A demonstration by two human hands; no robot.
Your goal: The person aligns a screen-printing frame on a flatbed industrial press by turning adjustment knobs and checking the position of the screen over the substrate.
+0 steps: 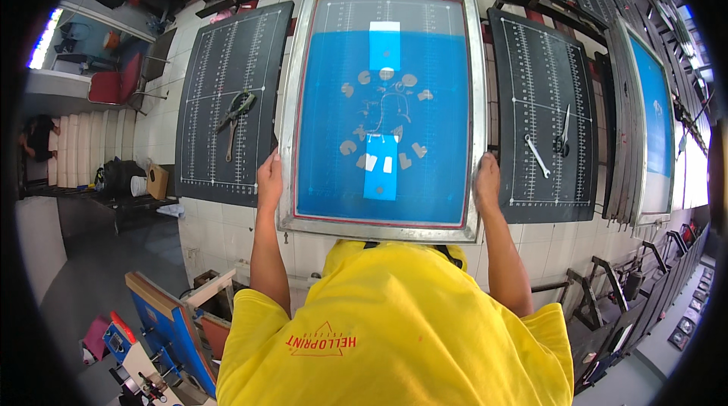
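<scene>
Screen-printing frame point(381, 110): metal-rimmed, blue mesh with a pale design at centre and lighter tape patches (one above, one below). Lies flat between the hands, left hand point(269, 178) on its left rim, right hand point(487, 181) on its right rim.

Both bare forearms run up from the lower edge, roughly parallel and well apart, elbows low and wrists straight. The left hand point(269, 178) is clamped over an edge at its own side — fingers curled out of sight beyond it, knuckles and back facing the camera. The right hand point(486, 181) mirrors it at the same height — fingers wrapped round, thumb side inward.
</scene>
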